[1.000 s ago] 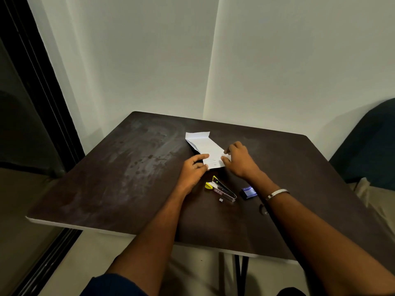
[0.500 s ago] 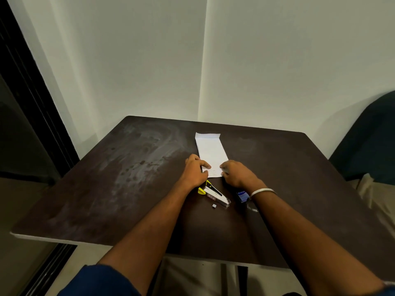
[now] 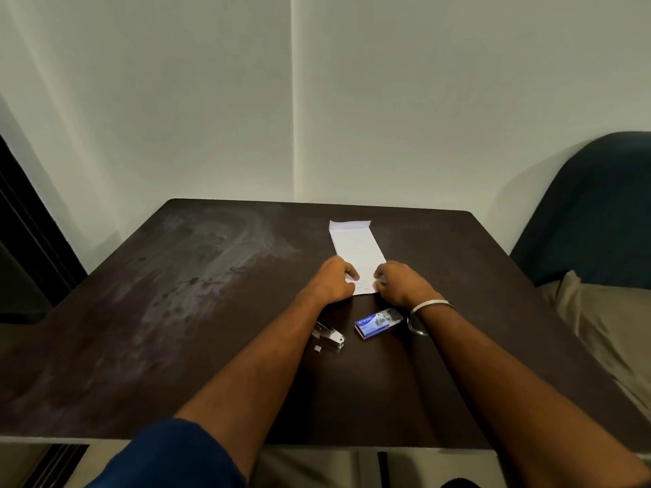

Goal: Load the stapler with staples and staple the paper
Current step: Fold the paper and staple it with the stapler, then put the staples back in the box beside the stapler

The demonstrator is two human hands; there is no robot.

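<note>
Dark brown tabletop [image 3: 183,311] sits in a corner of plain white walls [image 3: 211,100], with chalky smudges over its left half. A folded paper [image 3: 355,246] lies toward the far side, right of centre. The left hand [image 3: 333,281] and right hand [image 3: 400,283] each have fingers curled down on its near corners, grip together on the paper. The stapler [image 3: 329,338] lies nearer, half under the left forearm, with a blue staple box [image 3: 377,322] just right of it. A dark chair [image 3: 595,206] is at far right.

Home room corner, plain walls [image 3: 211,100], dark table [image 3: 176,311], cushioned armchair [image 3: 591,213]
</note>
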